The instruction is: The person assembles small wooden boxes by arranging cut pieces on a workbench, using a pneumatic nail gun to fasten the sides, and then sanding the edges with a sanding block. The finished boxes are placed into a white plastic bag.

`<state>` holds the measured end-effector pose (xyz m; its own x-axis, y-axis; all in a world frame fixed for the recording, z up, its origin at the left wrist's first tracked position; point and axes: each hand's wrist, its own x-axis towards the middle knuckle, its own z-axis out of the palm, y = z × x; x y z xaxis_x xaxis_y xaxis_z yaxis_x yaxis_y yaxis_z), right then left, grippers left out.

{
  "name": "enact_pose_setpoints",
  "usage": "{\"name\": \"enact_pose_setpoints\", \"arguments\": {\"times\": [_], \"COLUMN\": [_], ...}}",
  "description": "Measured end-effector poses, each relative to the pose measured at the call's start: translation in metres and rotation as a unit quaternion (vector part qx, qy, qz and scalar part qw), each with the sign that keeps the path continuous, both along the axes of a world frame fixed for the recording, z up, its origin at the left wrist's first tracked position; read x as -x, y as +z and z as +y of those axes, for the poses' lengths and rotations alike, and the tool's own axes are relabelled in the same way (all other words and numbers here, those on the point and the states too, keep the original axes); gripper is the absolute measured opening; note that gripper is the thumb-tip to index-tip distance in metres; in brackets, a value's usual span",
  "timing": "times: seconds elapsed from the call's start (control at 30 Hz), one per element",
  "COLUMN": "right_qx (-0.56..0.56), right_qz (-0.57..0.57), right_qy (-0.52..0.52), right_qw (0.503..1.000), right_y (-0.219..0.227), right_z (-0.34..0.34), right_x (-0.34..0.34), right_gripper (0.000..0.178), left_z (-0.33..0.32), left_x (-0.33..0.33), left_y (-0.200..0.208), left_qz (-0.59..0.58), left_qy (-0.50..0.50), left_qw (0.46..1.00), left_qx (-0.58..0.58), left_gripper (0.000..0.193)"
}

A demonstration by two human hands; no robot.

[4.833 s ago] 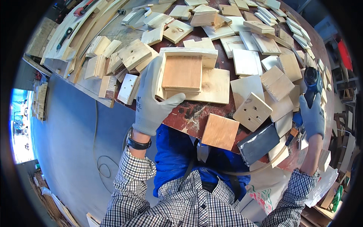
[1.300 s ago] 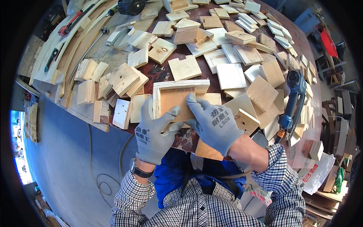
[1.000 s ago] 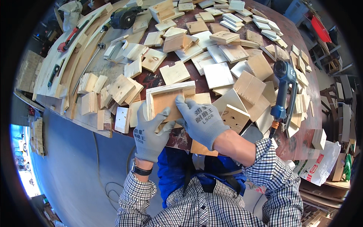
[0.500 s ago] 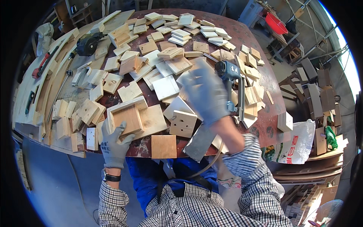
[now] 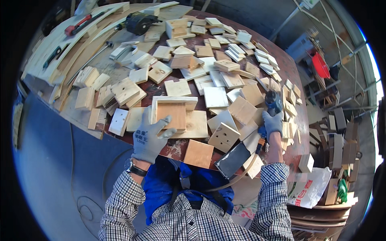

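Here, reddish tabletop (image 5: 171,151), blue-grey floor (image 5: 48,164), left grip (image 5: 149,135) half-curled round frame (image 5: 177,113), right grip (image 5: 273,122) closed round tool (image 5: 273,99).

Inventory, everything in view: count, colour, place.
table: 1, dark red, centre
wood blocks: dozens, pale to brown, across table
wooden frame: 1, pale with brown inside, table front
square board: 1, orange, front edge
slab: 1, dark grey, front edge
power tool: 1, dark blue, table right
round tool: 1, black, far left
hand tools: several, red, teal, upper left
long boards: several, pale, table left
basin: 1, red, beyond table right
sack: 1, white, right of table
cables: count unclear, dark, left floor
sleeves: 2, checked black/white, lower edge
left hand: 1, grey glove, on wooden frame
right hand: 1, grey glove, on power tool
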<state>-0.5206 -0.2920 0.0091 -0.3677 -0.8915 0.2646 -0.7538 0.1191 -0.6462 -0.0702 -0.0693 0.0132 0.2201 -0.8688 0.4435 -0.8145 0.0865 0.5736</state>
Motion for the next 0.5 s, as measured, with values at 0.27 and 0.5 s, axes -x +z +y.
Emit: {"name": "enact_pose_setpoints", "arguments": {"times": [0.27,0.5], "right_qx": [0.032,-0.077], "right_qz": [-0.009,-0.293], "right_qy": [0.045,0.331], "right_qw": [0.998,0.894], "right_y": [0.106,0.241], "right_z": [0.067,0.131], "right_x": [-0.064,-0.111], "right_gripper": [0.050,0.034], "left_z": [0.009,0.005], "left_x": [-0.005,-0.005], "left_y": [0.003,-0.001], "left_qz": [0.011,0.002], "left_qy": [0.016,0.014], "left_qw": [0.999,1.000], "left_qx": [-0.033,-0.016], "left_gripper": [0.044,0.048]}}
